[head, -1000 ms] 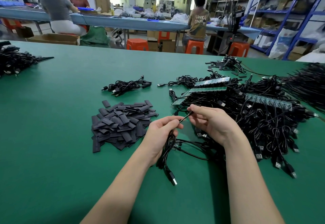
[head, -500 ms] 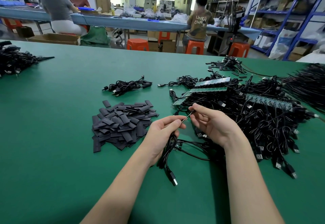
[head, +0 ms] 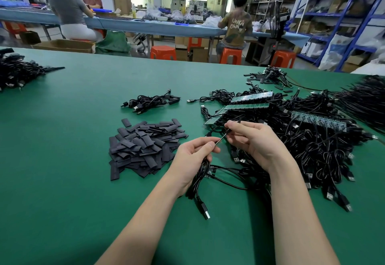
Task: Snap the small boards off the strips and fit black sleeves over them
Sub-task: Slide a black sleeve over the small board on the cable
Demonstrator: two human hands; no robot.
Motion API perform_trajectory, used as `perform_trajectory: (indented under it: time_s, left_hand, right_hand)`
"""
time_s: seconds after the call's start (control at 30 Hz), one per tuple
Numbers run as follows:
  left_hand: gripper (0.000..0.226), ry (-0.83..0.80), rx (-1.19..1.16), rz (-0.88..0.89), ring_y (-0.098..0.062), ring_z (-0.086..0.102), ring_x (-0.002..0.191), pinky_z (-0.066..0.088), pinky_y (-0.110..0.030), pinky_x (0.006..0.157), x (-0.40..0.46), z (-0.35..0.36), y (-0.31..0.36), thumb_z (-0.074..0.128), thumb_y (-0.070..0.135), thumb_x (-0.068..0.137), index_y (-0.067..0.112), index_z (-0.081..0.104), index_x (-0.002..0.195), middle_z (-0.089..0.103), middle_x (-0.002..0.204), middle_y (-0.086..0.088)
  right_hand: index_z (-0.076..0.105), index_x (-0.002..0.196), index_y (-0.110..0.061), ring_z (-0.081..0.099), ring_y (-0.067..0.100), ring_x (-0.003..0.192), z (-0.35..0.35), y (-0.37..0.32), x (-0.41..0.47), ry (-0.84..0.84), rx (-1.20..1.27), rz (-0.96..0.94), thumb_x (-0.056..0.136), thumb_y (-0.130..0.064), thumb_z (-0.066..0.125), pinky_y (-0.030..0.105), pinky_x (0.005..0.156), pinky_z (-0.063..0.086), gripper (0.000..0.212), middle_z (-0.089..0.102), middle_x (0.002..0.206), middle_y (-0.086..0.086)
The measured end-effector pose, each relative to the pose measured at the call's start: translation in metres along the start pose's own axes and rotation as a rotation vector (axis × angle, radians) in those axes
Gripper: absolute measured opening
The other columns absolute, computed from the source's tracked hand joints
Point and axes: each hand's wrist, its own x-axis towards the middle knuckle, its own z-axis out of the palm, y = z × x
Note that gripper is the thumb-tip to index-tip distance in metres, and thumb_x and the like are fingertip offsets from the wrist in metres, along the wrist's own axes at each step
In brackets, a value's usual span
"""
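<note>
Cable in hand: a thin black cable (head: 221, 138) runs taut between the two hands, above the middle of the table's near half; whether a small board sits at its end cannot be told
Left hand: the left hand (head: 194, 156) pinches the cable between thumb and forefinger, the other fingers curled round a bunch of cable loops (head: 199, 179); the loops hang from the palm and end in a USB plug (head: 205, 212) lying on the table toward the near edge
Right hand: the right hand (head: 255, 144) pinches the far end of the same cable at its fingertips, palm turned toward the left hand; it sits over the near-left fringe of the big cable heap
Sleeves: a pile of flat black sleeves (head: 143, 147) lies just left of the left hand, near the table's middle
Board strips: green board strips (head: 246, 106) lie on top of the cable heap, beyond the right hand; another strip (head: 318, 120) lies further toward the right edge
Cable heap: a big tangle of black cables (head: 316, 150) covers the right side of the table, plugs sticking out on its near side
Small bundle: a small cable bundle (head: 150, 102) lies beyond the sleeves, apart from them
Left edge: another heap of cables (head: 18, 71) near the far-left corner
Table: green top (head: 62, 160)
Background: people on orange stools (head: 163, 52) at a long bench; blue shelving (head: 341, 15) to the right
</note>
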Motion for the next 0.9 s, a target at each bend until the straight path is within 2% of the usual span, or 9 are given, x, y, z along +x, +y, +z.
perform_trajectory:
  time_s: [0.1,0.2,0.27,0.3,0.37,0.43,0.53,0.7,0.9]
  left_hand:
    - [0.022,0.010,-0.008,-0.004,-0.008,0.049,0.061,0.044,-0.018,0.066,0.0004,0.0002,0.0000,0.059,0.007,0.099,0.019,0.077,0.101,0.073,0.082,0.000]
    - [0.021,0.021,0.003,-0.002,-0.008,0.048,0.060,0.043,-0.020,0.068,0.0003,0.0007,-0.0002,0.059,0.007,0.100,0.017,0.077,0.102,0.072,0.080,0.001]
    - [0.021,0.030,-0.002,-0.003,-0.008,0.048,0.060,0.043,-0.022,0.068,0.0007,0.0013,-0.0005,0.058,0.006,0.100,0.016,0.076,0.102,0.072,0.080,0.001]
    - [0.021,0.033,-0.005,-0.005,-0.008,0.048,0.059,0.042,-0.023,0.068,0.0009,0.0014,-0.0005,0.058,0.006,0.100,0.016,0.076,0.102,0.072,0.080,0.001]
    - [0.021,0.039,-0.009,-0.007,-0.008,0.048,0.059,0.042,-0.024,0.068,0.0011,0.0016,-0.0004,0.058,0.006,0.100,0.016,0.076,0.102,0.072,0.080,0.001]
    - [0.020,0.045,-0.011,-0.009,-0.008,0.048,0.059,0.042,-0.024,0.068,0.0016,0.0013,-0.0006,0.058,0.006,0.100,0.016,0.076,0.102,0.072,0.080,0.001]
    - [0.020,0.055,-0.003,-0.010,-0.008,0.048,0.060,0.042,-0.025,0.069,0.0021,0.0012,-0.0016,0.058,0.007,0.100,0.016,0.076,0.104,0.073,0.082,0.000]
    - [0.020,0.052,0.013,-0.004,-0.008,0.048,0.061,0.042,-0.026,0.072,0.0023,0.0007,-0.0020,0.059,0.009,0.100,0.018,0.077,0.103,0.073,0.083,0.001]
    - [0.021,0.057,0.012,-0.003,-0.008,0.048,0.061,0.042,-0.025,0.071,0.0019,0.0014,-0.0012,0.059,0.009,0.100,0.019,0.077,0.102,0.073,0.082,0.001]
  right_hand:
    - [0.066,0.114,0.016,0.060,0.008,0.053,-0.0014,0.0009,-0.0003,-0.011,0.004,-0.011,0.086,-0.012,0.077,0.038,0.093,0.055,0.041,0.058,0.052,-0.007]
    - [0.071,0.098,0.014,0.062,0.010,0.056,-0.0008,0.0014,0.0008,0.024,-0.071,-0.054,0.083,-0.014,0.081,0.027,0.076,0.059,0.034,0.064,0.058,-0.002]
    - [0.077,0.079,0.000,0.062,0.013,0.059,0.0017,0.0012,0.0008,0.042,-0.132,-0.095,0.082,-0.014,0.082,0.027,0.073,0.061,0.016,0.065,0.064,0.002]
    - [0.077,0.068,-0.009,0.061,0.014,0.060,0.0035,0.0010,0.0002,0.050,-0.162,-0.120,0.082,-0.013,0.082,0.031,0.076,0.062,0.016,0.065,0.067,0.005]
    - [0.074,0.058,-0.016,0.060,0.015,0.060,0.0059,0.0021,0.0013,0.070,-0.224,-0.172,0.084,-0.013,0.081,0.033,0.079,0.060,0.027,0.066,0.073,0.010]
    - [0.076,0.062,-0.014,0.061,0.014,0.061,0.0070,0.0016,0.0018,0.083,-0.258,-0.204,0.084,-0.014,0.081,0.032,0.076,0.061,0.023,0.067,0.072,0.010]
    - [0.078,0.078,-0.006,0.063,0.014,0.064,0.0073,-0.0004,0.0019,0.069,-0.234,-0.189,0.085,-0.013,0.081,0.038,0.084,0.061,0.010,0.065,0.065,0.004]
    - [0.077,0.084,0.000,0.059,0.023,0.069,0.0062,-0.0037,-0.0014,0.074,-0.253,-0.168,0.085,-0.013,0.081,0.054,0.091,0.055,0.014,0.064,0.073,0.014]
    - [0.079,0.083,-0.005,0.064,0.019,0.068,0.0062,-0.0066,-0.0024,0.070,-0.281,-0.166,0.083,-0.016,0.082,0.049,0.090,0.057,0.011,0.065,0.070,0.010]
